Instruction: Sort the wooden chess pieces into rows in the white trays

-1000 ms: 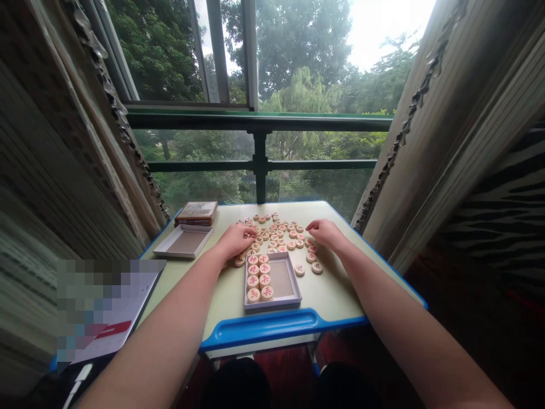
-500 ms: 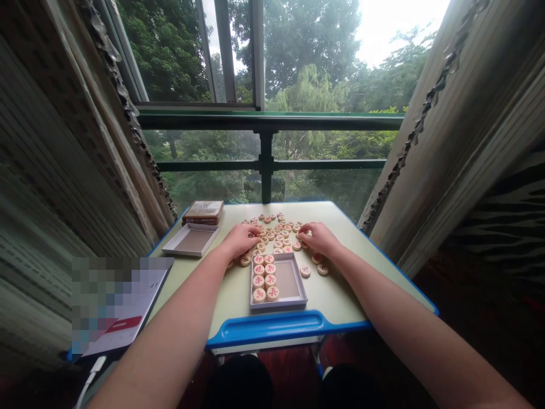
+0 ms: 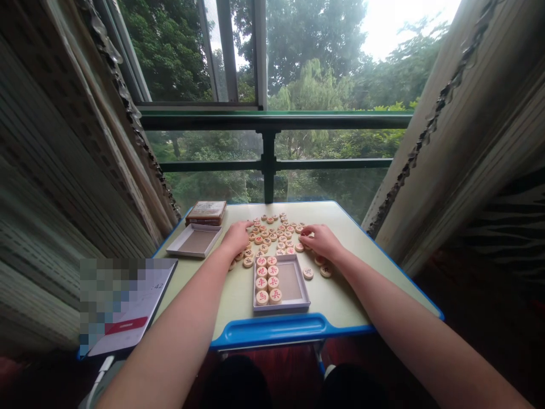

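Loose round wooden xiangqi pieces [image 3: 272,233] with red and black characters lie spread over the table's middle. My left hand [image 3: 237,237] rests at the left edge of this spread, index finger stretched out toward the far pieces, and no piece shows in it. At the right edge, the fingers of my right hand [image 3: 321,240] close on a xiangqi piece [image 3: 302,239], partly hidden. Between my forearms stands a shallow open box [image 3: 293,284]. Its left half holds two columns of red-lettered pieces, face up; its right half shows bare bottom.
A second shallow tray [image 3: 193,241] lies at the left, with a flat brown box [image 3: 206,212] behind it. A tablet-like device [image 3: 131,307] with a white cable [image 3: 100,375] sits at the near left. Blue trim [image 3: 272,328] edges the table; a railing [image 3: 272,120] stands beyond.
My left hand has drawn back slightly left from the pieces, its index finger now extended. My right hand stays at about the same pieces. The view has shifted a little.
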Available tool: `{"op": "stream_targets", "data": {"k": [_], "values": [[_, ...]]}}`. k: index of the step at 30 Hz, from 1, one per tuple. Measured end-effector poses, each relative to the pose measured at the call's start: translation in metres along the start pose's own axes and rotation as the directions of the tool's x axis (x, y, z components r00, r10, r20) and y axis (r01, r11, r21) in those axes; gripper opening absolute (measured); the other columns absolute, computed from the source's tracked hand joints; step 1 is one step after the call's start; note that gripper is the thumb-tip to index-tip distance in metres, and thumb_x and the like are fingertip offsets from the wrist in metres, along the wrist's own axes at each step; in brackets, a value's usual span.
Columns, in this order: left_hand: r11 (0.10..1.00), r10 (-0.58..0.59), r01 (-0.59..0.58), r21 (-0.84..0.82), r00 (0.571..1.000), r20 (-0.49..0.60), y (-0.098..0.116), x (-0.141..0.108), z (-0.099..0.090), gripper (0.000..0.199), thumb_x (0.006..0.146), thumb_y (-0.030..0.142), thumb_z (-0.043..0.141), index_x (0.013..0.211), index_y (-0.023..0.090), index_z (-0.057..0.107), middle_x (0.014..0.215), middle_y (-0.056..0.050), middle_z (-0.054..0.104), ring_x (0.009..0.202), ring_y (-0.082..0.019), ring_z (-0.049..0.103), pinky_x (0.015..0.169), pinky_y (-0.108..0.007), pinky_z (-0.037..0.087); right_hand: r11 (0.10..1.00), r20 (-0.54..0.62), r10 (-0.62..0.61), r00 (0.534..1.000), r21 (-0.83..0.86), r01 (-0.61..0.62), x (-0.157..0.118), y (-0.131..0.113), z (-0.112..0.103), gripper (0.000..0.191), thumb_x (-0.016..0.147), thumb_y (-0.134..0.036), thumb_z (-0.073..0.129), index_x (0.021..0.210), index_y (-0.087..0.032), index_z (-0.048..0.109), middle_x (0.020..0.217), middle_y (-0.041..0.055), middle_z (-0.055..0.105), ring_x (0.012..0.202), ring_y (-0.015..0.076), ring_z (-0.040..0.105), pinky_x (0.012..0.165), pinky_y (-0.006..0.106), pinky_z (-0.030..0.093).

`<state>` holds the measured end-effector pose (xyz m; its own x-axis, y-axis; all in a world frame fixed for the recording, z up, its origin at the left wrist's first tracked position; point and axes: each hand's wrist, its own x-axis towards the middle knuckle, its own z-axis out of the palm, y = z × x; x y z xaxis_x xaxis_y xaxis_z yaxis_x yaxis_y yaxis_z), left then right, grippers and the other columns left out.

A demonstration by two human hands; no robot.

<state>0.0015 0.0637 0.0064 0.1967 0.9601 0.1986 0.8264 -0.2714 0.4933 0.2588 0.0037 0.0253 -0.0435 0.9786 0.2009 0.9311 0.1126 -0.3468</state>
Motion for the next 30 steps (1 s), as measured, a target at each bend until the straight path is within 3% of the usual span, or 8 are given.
{"op": "stream_targets", "data": {"k": [7, 11, 15, 23, 27, 30], "values": [[0.994, 0.091, -0.086, -0.074, 0.994, 0.06, 0.003, 0.008, 0.005, 0.045, 0.078, 0.007, 0.038, 0.115, 0.018, 0.062, 0.126, -0.005, 0.057, 0.117, -0.017, 0.05, 0.1, -0.026, 0.035, 1.0, -0.03, -0.015, 0.999, 0.024, 0.016, -0.002, -0.001, -0.001, 0.024, 0.077, -0.033, 0.056, 0.087, -0.018, 0.071, 0.094, 0.0054, 0.069, 0.093, 0.0212, 0.056, 0.081, 0.027, 0.039], [0.994, 0.072, -0.063, -0.085, 0.992, 0.107, 0.003, 0.01, 0.007, 0.044, 0.076, 0.007, 0.039, 0.109, 0.02, 0.065, 0.124, -0.002, 0.059, 0.118, -0.016, 0.05, 0.1, -0.025, 0.035, 0.999, -0.009, -0.026, 1.0, 0.022, 0.026, -0.003, -0.004, -0.001, 0.022, 0.076, -0.035, 0.058, 0.083, -0.019, 0.071, 0.09, 0.0052, 0.069, 0.09, 0.021, 0.055, 0.079, 0.027, 0.038], [0.993, 0.091, -0.085, -0.081, 0.993, 0.072, 0.005, 0.009, 0.006, 0.045, 0.075, 0.004, 0.038, 0.108, 0.017, 0.065, 0.12, -0.004, 0.062, 0.112, -0.016, 0.053, 0.099, -0.025, 0.037, 1.0, 0.001, -0.015, 1.0, 0.015, 0.015, -0.003, -0.004, 0.0, 0.023, 0.076, -0.037, 0.058, 0.083, -0.019, 0.071, 0.09, 0.005, 0.068, 0.09, 0.0209, 0.054, 0.079, 0.028, 0.038], [0.99, 0.141, -0.142, 0.018, 0.99, 0.028, 0.012, 0.01, 0.011, 0.048, 0.074, 0.005, 0.041, 0.115, 0.018, 0.062, 0.13, -0.004, 0.054, 0.12, -0.019, 0.046, 0.103, -0.03, 0.034, 0.991, -0.047, -0.014, 0.999, 0.13, 0.019, -0.005, -0.005, -0.005, 0.022, 0.079, -0.035, 0.056, 0.085, -0.018, 0.068, 0.091, 0.0043, 0.069, 0.087, 0.0185, 0.058, 0.078, 0.027, 0.041], [0.986, 0.164, -0.165, 0.024, 0.985, 0.049, 0.02, 0.016, 0.009, 0.047, 0.074, 0.005, 0.043, 0.112, 0.023, 0.063, 0.123, -0.003, 0.059, 0.116, -0.02, 0.049, 0.1, -0.031, 0.036, 0.971, -0.065, -0.111, 0.992, 0.204, 0.122, -0.012, -0.013, -0.01, 0.019, 0.077, -0.033, 0.058, 0.086, -0.019, 0.067, 0.088, 0.0036, 0.069, 0.081, 0.0162, 0.058, 0.075, 0.027, 0.042], [0.983, 0.176, -0.179, 0.035, 0.982, 0.071, 0.029, 0.027, 0.008, 0.046, 0.074, 0.009, 0.046, 0.114, 0.026, 0.062, 0.12, -0.003, 0.06, 0.116, -0.022, 0.049, 0.099, -0.032, 0.036, 0.927, -0.027, -0.276, 0.961, 0.257, 0.274, -0.021, -0.022, -0.017, 0.021, 0.075, -0.03, 0.061, 0.092, -0.02, 0.066, 0.084, 0.0025, 0.068, 0.078, 0.015, 0.056, 0.074, 0.026, 0.042]]}}
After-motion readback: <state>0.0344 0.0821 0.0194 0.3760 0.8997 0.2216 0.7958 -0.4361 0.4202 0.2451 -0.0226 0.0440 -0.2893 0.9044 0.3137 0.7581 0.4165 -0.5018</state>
